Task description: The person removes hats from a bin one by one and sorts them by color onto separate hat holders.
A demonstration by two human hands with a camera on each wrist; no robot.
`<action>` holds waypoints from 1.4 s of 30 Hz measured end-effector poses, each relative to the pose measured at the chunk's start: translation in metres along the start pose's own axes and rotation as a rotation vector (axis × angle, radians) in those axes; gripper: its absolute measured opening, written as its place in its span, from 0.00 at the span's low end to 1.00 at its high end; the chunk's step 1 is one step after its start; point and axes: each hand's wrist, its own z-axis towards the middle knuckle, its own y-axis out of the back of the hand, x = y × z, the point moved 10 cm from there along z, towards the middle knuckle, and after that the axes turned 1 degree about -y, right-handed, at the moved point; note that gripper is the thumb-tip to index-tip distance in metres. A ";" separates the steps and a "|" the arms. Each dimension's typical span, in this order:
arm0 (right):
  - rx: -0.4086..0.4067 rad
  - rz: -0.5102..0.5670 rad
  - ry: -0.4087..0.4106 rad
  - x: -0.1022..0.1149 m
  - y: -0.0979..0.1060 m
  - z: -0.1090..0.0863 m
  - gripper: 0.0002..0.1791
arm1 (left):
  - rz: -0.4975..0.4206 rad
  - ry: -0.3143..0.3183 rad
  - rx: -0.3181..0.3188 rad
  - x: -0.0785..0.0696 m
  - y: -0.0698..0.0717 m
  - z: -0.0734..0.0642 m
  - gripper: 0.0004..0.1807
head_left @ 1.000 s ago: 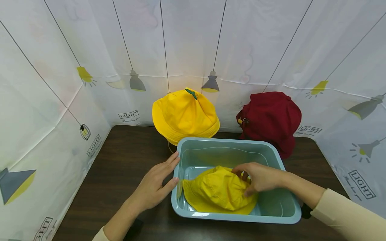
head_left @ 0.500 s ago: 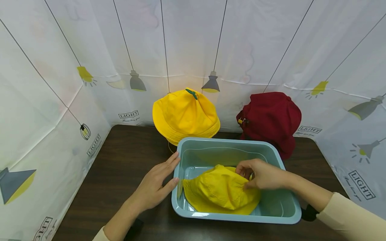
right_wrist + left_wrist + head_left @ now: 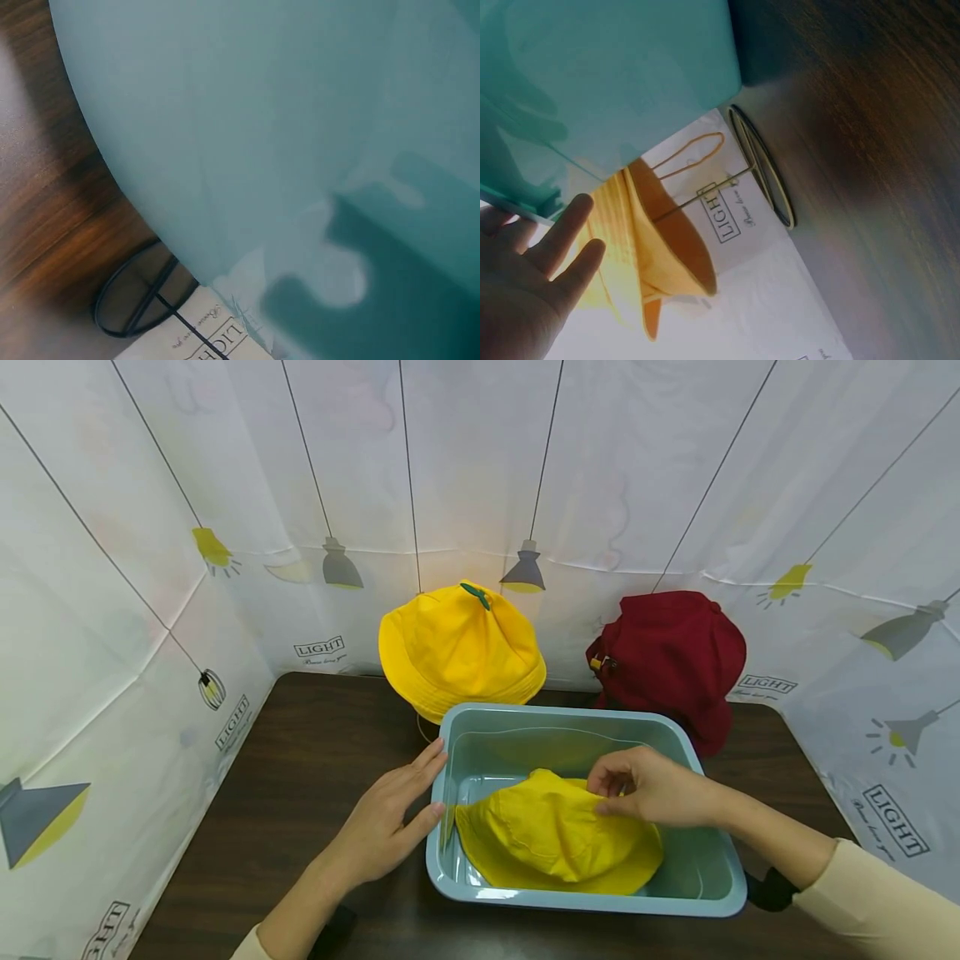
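Observation:
A yellow bucket hat [image 3: 540,835] lies in a light blue-green plastic tub [image 3: 592,903], its brim spread along the near side. My right hand [image 3: 656,785] reaches over the tub's right side, thumb and curled fingers pinching cloth at the far right of the crown; part of the pinch is hidden. My left hand [image 3: 390,814] touches the tub's left rim with its fingers and thumb extended. In the left wrist view, the left hand [image 3: 525,289] is at the tub's edge. The right wrist view shows the tub wall [image 3: 225,127] and dark shadows, without the hand itself.
Behind the tub, another yellow hat [image 3: 465,652] with a green leaf tab sits on a wire stand [image 3: 765,169]. A dark red cap [image 3: 675,660] is at the back right, near a black stand base [image 3: 124,307]. Printed curtains surround the dark wooden table [image 3: 330,735].
My right hand has shifted slightly up and away from me. The hat's brim has spread further right in the tub. My left hand stays at the rim.

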 end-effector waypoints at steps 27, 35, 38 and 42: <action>-0.028 -0.061 0.052 0.028 0.016 -0.010 0.03 | -0.001 0.007 0.009 0.002 0.000 0.000 0.33; -0.053 -0.109 0.042 0.040 0.029 -0.010 0.04 | -0.005 0.018 0.015 0.003 -0.001 -0.001 0.33; -0.081 -0.144 0.041 0.045 0.035 -0.012 0.05 | -0.008 0.022 0.018 0.003 -0.001 -0.001 0.33; -0.122 -0.191 0.055 0.052 0.044 -0.015 0.07 | -0.007 0.019 0.022 0.003 -0.002 -0.001 0.33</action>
